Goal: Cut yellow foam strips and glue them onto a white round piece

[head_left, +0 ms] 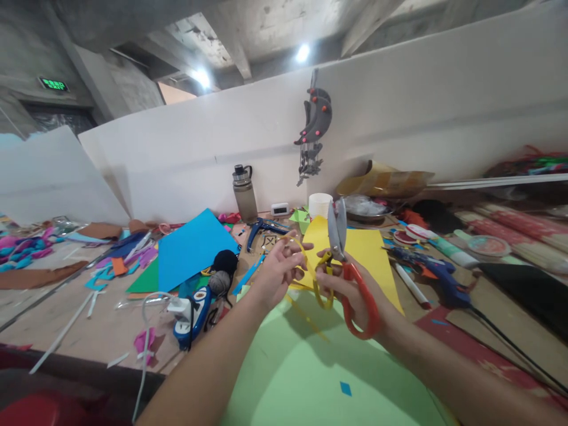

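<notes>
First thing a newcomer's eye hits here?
Orange-handled scissors in the right hand, blades up, near centre, with a curled yellow strip by the left hand. Next, the bright blue sheet to the left, and the grey crescent ornament hanging against the white partition.

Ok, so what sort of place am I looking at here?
Most likely a craft workshop or studio, judging by the red-handled scissors, the blue sheet among other coloured ones, and what looks like a glue gun.
</notes>
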Action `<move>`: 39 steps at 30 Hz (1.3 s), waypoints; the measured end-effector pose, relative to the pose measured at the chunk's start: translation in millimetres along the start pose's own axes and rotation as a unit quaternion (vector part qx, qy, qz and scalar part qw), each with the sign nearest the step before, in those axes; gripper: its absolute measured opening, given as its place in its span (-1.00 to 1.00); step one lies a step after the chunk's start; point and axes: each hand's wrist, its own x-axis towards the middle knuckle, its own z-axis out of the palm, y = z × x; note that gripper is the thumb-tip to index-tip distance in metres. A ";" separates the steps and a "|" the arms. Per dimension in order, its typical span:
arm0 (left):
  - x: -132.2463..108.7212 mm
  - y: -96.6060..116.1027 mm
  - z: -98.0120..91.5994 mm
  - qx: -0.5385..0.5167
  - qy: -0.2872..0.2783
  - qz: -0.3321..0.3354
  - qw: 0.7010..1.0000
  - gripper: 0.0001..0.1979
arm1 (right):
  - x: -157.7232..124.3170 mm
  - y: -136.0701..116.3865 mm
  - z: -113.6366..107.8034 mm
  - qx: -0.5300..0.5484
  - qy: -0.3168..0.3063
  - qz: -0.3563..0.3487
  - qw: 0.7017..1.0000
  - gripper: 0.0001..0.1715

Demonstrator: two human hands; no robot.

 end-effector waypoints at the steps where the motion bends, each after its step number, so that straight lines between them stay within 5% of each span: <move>1: 0.8 0.1 -0.9 0.005 0.002 0.002 1.000 -0.47 | 0.5 2.0 -1.0 0.028 -0.008 0.012 0.999 -0.50; 11: 4.7 -5.2 -6.6 0.001 0.052 -0.071 0.996 -0.67 | 4.7 11.9 -7.3 0.086 -0.004 0.042 0.995 -0.50; 26: 3.8 -5.9 -4.8 0.030 0.046 -0.073 0.996 -0.71 | 3.6 9.3 -3.4 0.098 0.010 0.068 0.993 -0.47; 31: 7.6 7.8 -10.2 0.009 0.091 -0.055 0.994 -0.70 | -1.1 -5.6 0.5 -0.052 0.026 0.032 0.998 -0.54; 39: 6.9 34.7 -23.7 0.005 0.111 -0.006 0.994 -0.73 | -7.7 -18.4 -6.2 -0.273 -0.100 0.042 0.956 -0.64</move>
